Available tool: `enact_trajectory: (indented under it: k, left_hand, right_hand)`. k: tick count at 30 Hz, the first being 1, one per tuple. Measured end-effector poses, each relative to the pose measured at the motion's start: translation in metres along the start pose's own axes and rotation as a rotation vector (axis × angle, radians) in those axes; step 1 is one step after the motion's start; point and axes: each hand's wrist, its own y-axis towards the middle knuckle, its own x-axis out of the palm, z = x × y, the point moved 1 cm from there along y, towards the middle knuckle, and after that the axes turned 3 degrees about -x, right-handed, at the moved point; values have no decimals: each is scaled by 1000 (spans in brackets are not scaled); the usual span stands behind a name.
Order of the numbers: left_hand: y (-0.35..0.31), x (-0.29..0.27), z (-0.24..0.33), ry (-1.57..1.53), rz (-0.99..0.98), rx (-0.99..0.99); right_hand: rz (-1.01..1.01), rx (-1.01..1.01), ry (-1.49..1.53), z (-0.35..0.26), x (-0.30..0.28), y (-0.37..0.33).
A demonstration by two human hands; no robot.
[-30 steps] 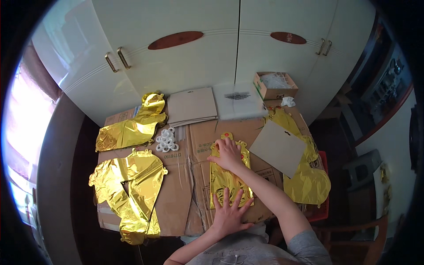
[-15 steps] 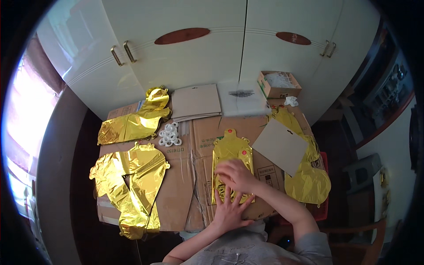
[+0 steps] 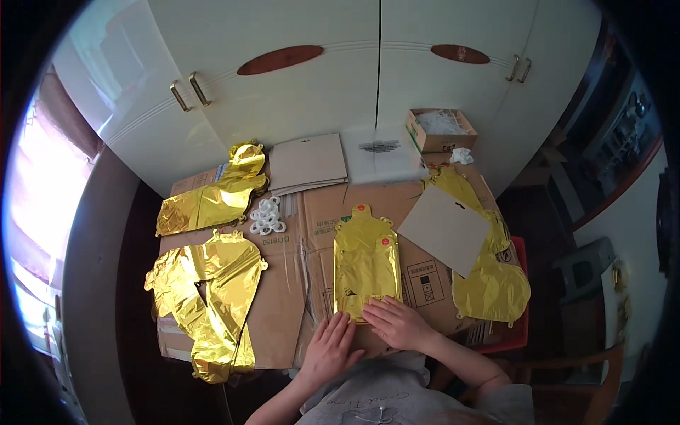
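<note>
A gold foil balloon (image 3: 367, 262), folded into a flat rectangle with a rounded tabbed top, lies upright before me on the cardboard. Two small red round dots mark its upper part. My right hand (image 3: 400, 324) rests flat across its lower right end, fingers stretched out. By the lower left corner, my left hand (image 3: 328, 348) lies with extended fingers, their tips touching the foil edge. Neither hand grips anything. A grey-beige card sheet (image 3: 445, 230) with a small hanging slot lies just to the right, partly over more gold foil (image 3: 492, 294).
A large unfolded gold foil balloon (image 3: 212, 283) covers the left side, with another (image 3: 209, 205) behind it. White rings (image 3: 267, 217) lie in a pile nearby. Further back are stacked cards (image 3: 309, 161), a clear plastic bag (image 3: 382, 159) and an open box (image 3: 443, 132). Cabinet doors stand behind.
My right hand has come down from above the foil's middle to its lower end. My left hand has slid left and nearer to me, uncovering the foil.
</note>
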Motion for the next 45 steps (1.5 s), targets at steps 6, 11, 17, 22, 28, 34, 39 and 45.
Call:
enact_trajectory:
  k: [6,11,17,22,28,34,39,45]
  left_hand:
    - [0,-2,-13,80,-89,36]
    - [1,0,-18,81,-94,57]
    - [0,0,-17,90,-99,32]
    - [0,-1,-16,95,-108,27]
    - [7,2,-20,83,-113,30]
    - [44,3,-10,20,-94,169]
    - [42,13,-11,59,-120,154]
    - [43,14,-7,123,-139,112]
  right_hand:
    - [-106,4,-22,3,5,-5]
    - [-126,27,4,2,3,-4]
    - [-147,28,4,3,4,-4]
    - [-164,34,-33,3,5,-5]
    - [-160,30,-33,4,6,-5]
    - [-218,50,-43,5,9,-8]
    - [-176,34,-11,6,10,-8]
    - [-149,39,22,22,13,-12]
